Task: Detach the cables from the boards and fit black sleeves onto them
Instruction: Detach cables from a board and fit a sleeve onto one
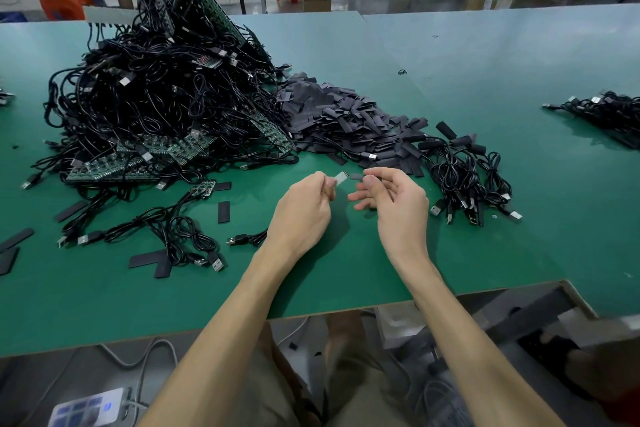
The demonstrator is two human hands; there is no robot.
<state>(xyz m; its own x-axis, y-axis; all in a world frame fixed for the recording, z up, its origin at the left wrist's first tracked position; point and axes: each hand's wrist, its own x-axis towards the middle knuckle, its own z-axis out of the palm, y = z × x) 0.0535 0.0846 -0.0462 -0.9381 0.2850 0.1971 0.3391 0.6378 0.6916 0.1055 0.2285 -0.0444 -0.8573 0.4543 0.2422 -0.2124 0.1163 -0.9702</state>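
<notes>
My left hand (306, 210) pinches a small pale cable end (341, 178) above the green table. A finger's width to its right, my right hand (398, 204) pinches a short black sleeve (356, 177), its open end facing the cable end; the two are apart. A black cable (247, 238) with a USB plug trails on the table left of my left wrist. Behind, a big heap of black cables on green boards (156, 107) rises at the left. A pile of loose black sleeves (346, 121) lies beside it.
Sleeved cables (467, 180) lie in a bundle right of my hands, and another cable bundle (609, 111) sits at the far right. Loose sleeves (223, 211) and cables (180, 236) scatter at the front left. The table's front edge (346, 310) runs under my forearms.
</notes>
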